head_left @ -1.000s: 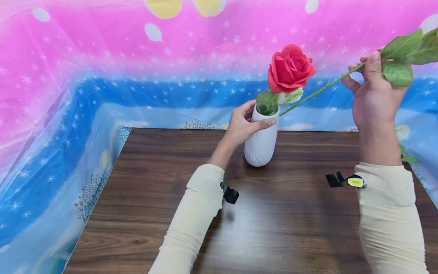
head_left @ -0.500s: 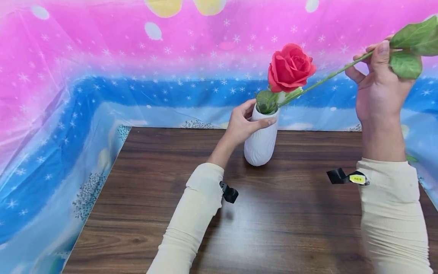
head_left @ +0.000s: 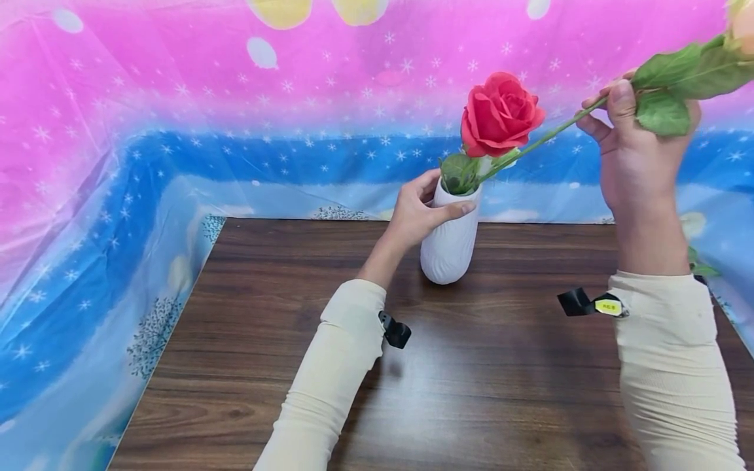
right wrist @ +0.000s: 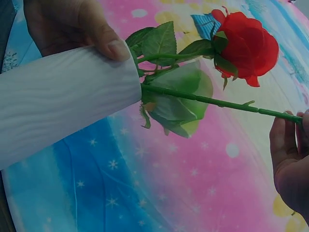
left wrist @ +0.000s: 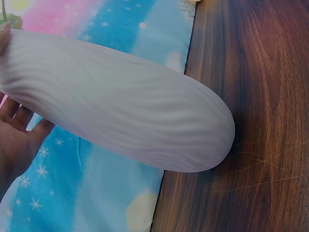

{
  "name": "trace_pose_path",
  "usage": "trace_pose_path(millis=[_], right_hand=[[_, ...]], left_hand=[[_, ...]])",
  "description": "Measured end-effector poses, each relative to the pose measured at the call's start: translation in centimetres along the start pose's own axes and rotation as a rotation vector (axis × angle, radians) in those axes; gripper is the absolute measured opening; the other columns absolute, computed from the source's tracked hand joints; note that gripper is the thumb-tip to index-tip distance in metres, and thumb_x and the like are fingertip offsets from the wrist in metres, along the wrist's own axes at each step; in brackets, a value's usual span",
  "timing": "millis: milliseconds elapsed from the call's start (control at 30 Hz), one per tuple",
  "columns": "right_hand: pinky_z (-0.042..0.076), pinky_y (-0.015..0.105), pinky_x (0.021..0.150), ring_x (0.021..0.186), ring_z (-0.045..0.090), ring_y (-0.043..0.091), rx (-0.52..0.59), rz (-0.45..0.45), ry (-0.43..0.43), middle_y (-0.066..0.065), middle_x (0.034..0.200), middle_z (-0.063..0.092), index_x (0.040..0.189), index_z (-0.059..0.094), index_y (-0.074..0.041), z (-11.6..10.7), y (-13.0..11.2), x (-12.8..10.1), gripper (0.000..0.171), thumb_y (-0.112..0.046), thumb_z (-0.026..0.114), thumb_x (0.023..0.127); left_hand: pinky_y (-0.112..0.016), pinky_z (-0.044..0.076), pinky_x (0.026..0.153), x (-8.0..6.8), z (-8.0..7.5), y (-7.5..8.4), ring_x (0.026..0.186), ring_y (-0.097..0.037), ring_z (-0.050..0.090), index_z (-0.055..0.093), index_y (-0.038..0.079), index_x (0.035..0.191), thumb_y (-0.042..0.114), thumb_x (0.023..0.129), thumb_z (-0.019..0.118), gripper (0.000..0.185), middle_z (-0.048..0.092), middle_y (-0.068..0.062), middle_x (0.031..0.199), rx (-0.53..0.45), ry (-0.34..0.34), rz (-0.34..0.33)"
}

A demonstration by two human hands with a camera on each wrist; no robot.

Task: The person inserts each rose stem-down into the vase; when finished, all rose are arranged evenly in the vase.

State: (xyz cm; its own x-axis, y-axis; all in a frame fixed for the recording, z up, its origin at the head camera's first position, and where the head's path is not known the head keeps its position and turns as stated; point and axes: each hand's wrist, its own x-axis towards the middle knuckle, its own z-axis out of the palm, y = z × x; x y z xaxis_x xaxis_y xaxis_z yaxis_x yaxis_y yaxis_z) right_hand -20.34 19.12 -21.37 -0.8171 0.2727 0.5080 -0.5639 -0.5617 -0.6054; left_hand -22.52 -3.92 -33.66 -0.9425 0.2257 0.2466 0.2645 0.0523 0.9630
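My left hand (head_left: 415, 212) grips a white ribbed vase (head_left: 449, 248) near its rim, thumb across the front. The vase stands on the table, tilted slightly to the right. A red rose (head_left: 501, 114) and a pale green-white flower (right wrist: 181, 99) stick out of its mouth, with leaves at the rim. My right hand (head_left: 645, 154) pinches the green stem (head_left: 556, 133) of another flower, whose leaves (head_left: 698, 75) and peach bloom (head_left: 743, 29) reach the head view's right edge. That stem's lower end enters the vase mouth in the right wrist view; its tip is hidden.
The dark wooden table (head_left: 471, 392) ends just behind the vase. A pink and blue snowflake cloth (head_left: 283, 111) hangs behind and at the left. Green leaves (head_left: 703, 265) show past the right forearm at the table's right side.
The held stem's lower end has gone from beside the vase rim into the mouth. My right hand moved up and right, then back left. The left hand and vase stayed nearly still.
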Motion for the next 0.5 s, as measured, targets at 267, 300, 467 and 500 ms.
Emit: trace_pose_path(millis=[267, 300, 467, 500], right_hand=[[0.064, 0.035, 0.071, 0.078, 0.07, 0.028, -0.04, 0.05, -0.092, 0.019, 0.082, 0.068, 0.104, 0.06, 0.013, -0.2, 1.2, -0.5, 0.013, 0.012, 0.062, 0.092], [0.064, 0.035, 0.072, 0.079, 0.07, 0.028, -0.039, 0.057, -0.099, 0.019, 0.083, 0.069, 0.105, 0.06, 0.013, -0.3, 1.4, -0.5, 0.014, 0.012, 0.063, 0.091], [0.064, 0.035, 0.074, 0.083, 0.069, 0.024, -0.106, 0.058, -0.094, 0.015, 0.086, 0.069, 0.106, 0.064, 0.005, -0.3, 2.3, -1.0, 0.019, 0.009, 0.069, 0.088], [0.064, 0.035, 0.075, 0.083, 0.069, 0.024, -0.123, 0.055, -0.091, 0.014, 0.086, 0.068, 0.106, 0.064, 0.004, -0.2, 2.5, -1.1, 0.02, 0.008, 0.071, 0.087]], left_hand=[[-0.027, 0.058, 0.096, 0.0, 0.0, 0.0, 0.115, -0.022, 0.07, 0.058, 0.009, 0.141, 0.013, 0.081, 0.084, 0.065, 0.069, -0.014, 0.131, -0.005, -0.007, -0.001], [-0.028, 0.058, 0.096, 0.0, -0.1, 0.0, 0.115, -0.022, 0.07, 0.058, 0.009, 0.141, 0.014, 0.081, 0.084, 0.065, 0.069, -0.014, 0.131, -0.003, -0.007, -0.001], [-0.028, 0.058, 0.096, -0.1, -0.1, 0.1, 0.115, -0.022, 0.07, 0.058, 0.009, 0.141, 0.014, 0.081, 0.084, 0.065, 0.069, -0.014, 0.131, 0.002, -0.007, 0.001], [-0.028, 0.058, 0.096, -0.1, -0.1, 0.1, 0.115, -0.022, 0.07, 0.058, 0.009, 0.141, 0.014, 0.081, 0.084, 0.065, 0.069, -0.014, 0.131, 0.001, -0.007, 0.001]])
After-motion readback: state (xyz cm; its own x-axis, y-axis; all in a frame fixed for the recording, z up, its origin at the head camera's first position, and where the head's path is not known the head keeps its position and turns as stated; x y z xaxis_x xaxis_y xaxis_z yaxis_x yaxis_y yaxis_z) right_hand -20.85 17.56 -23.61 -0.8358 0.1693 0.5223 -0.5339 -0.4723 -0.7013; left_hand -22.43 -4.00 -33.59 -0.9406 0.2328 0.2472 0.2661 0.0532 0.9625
